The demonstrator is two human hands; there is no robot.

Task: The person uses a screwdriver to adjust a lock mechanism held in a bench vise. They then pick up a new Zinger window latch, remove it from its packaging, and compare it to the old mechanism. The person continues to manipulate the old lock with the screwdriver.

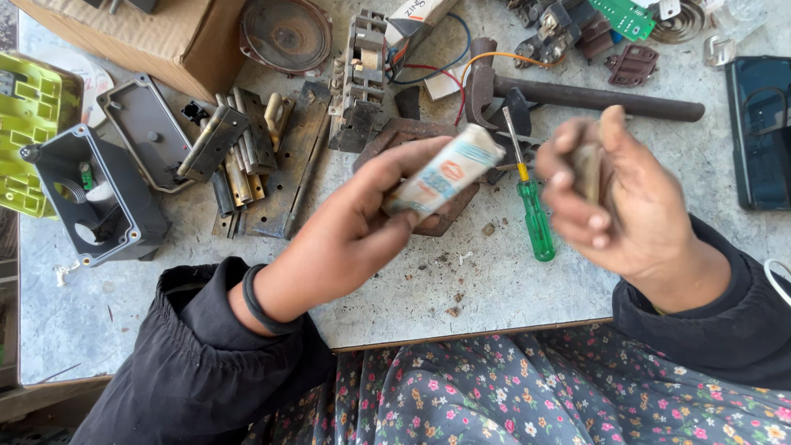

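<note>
My left hand grips a small white carton with blue and red print, raised over the grey worktop. My right hand is closed around a small brownish part, blurred by motion, held a little to the right of the carton. Between the two hands a green-handled screwdriver lies on the worktop. A rusty flat metal plate sits under the carton.
A hammer lies at the back. Left of it are contactor parts, metal strips, a grey junction box with its lid, a yellow-green plastic piece, a cardboard box and a speaker. A dark phone lies right.
</note>
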